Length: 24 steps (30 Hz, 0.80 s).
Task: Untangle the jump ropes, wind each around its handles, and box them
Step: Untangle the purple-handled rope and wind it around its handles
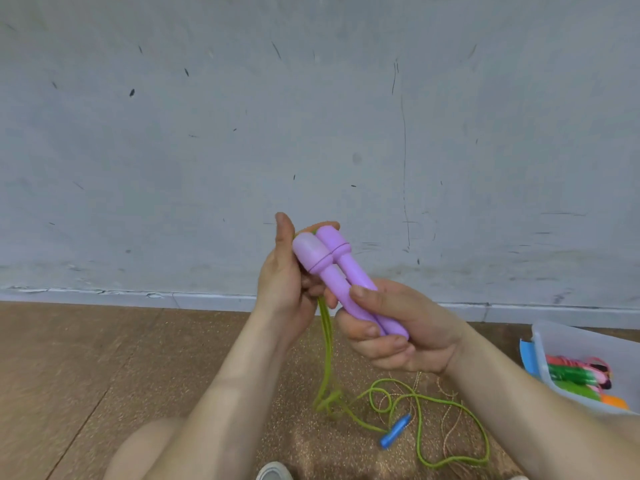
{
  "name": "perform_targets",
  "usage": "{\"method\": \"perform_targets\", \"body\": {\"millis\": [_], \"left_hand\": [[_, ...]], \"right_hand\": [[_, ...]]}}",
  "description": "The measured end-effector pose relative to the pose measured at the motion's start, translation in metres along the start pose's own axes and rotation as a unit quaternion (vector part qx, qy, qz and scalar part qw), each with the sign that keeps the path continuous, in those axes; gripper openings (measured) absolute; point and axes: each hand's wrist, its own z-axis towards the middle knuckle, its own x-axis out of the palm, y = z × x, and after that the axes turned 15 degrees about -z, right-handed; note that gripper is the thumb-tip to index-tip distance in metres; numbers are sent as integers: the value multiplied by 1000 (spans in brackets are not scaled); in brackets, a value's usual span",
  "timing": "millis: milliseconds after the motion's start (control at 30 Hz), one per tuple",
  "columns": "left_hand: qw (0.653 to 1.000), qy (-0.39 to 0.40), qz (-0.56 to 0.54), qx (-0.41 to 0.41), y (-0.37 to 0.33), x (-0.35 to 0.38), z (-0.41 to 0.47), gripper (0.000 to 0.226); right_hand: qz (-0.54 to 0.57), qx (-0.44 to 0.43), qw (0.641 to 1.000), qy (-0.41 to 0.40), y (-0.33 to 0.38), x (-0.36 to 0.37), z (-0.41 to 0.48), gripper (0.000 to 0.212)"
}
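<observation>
Now, at the left, our left hand (287,282) has its thumb straight up and its fingers curled round the green rope (325,344) just behind the heads of the purple handles (332,271). The two handles lie side by side, touching. Our right hand (398,337) grips their lower ends, thumb on top and fingers wrapped beneath.

The rope drops from the left hand to the floor (104,358). It bunches there, below and between the hands, then sprawls in loops under the right hand.

Those loops cross a thin rope (446,431) and lie against a blue handle (394,431). If we start winding before freeing them, we judge the pull would drag that second rope up or tighten the bunch into a knot.

Only the lower ends of the handles are clamped, so a hard tug could also splay the heads and leave slack turns.

Far right of the right hand, the box (568,344) holds bundles that are already wound.
</observation>
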Motion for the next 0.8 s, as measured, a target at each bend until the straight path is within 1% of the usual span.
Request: {"method": "perform_targets", "body": {"millis": [33, 67, 100, 133, 167, 200, 233, 267, 300, 333, 367, 400, 467, 500, 533, 567, 600, 633, 700, 767, 800], "left_hand": [[1000, -8, -8, -5, 5, 2, 0, 58], [1000, -5, 12, -7, 13, 3, -1, 51], [998, 8, 63, -4, 20, 1, -1, 45], [990, 24, 140, 0, 26, 0, -2, 37], [969, 36, 245, 15, 29, -2, -2, 29], [928, 51, 366, 42, 30, -6, 0, 22], [866, 68, 489, 76, 30, -11, 2, 18], [794, 83, 593, 105, 29, -14, 3, 14], [735, 89, 660, 126, 27, -15, 1, 12], [694, 87, 701, 139, 25, -15, 0, 14], [667, 77, 725, 153, 24, -13, -1, 17], [648, 65, 741, 164, 24, -10, -3, 19], [628, 53, 755, 179, 24, -5, -6, 21], [616, 57, 764, 186, 25, -5, -6, 21], [604, 68, 770, 196, 26, -6, -6, 18], [601, 82, 765, 217, 28, -8, -6, 14], [599, 100, 759, 233, 28, -10, -8, 9], [599, 113, 755, 244, 29, -12, -9, 9], [597, 134, 749, 253, 31, -13, -13, 19], [610, 160, 737, 242, 31, -16, -17, 24], [622, 172, 729, 231, 30, -19, -17, 26]], "right_hand": [[2, -20, 999, -29, 1, 3, 3, 16], [3, -38, 997, -72, 3, 5, 5, 15], [0, -47, 991, -122, 6, 6, 6, 14], [-29, -48, 982, -182, 10, 5, 6, 10], [-100, -34, 963, -246, 11, 3, 5, 7], [-200, -9, 931, -304, 11, 1, 4, 4], [-295, 19, 889, -350, 9, -1, 2, 8], [-360, 37, 851, -379, 6, -3, 2, 11], [-399, 46, 824, -398, 4, -3, 2, 12], [-438, 48, 799, -409, 2, -4, 3, 9], [-486, 50, 766, -417, 2, -5, 4, 5], [-543, 61, 723, -423, 2, -6, 4, 6], [-630, 95, 636, -435, 1, -9, 4, 13], [-657, 110, 601, -442, 0, -10, 4, 15], [-678, 122, 573, -445, -1, -9, 4, 17], [-696, 133, 549, -443, -2, -9, 4, 19], [-711, 144, 531, -439, -2, -8, 4, 20], [-720, 160, 518, -433, -2, -9, 4, 20], [-730, 202, 502, -419, 1, -10, 1, 19], [-743, 259, 485, -383, 6, -12, -4, 14], [-751, 293, 478, -348, 10, -12, -7, 13]]}}
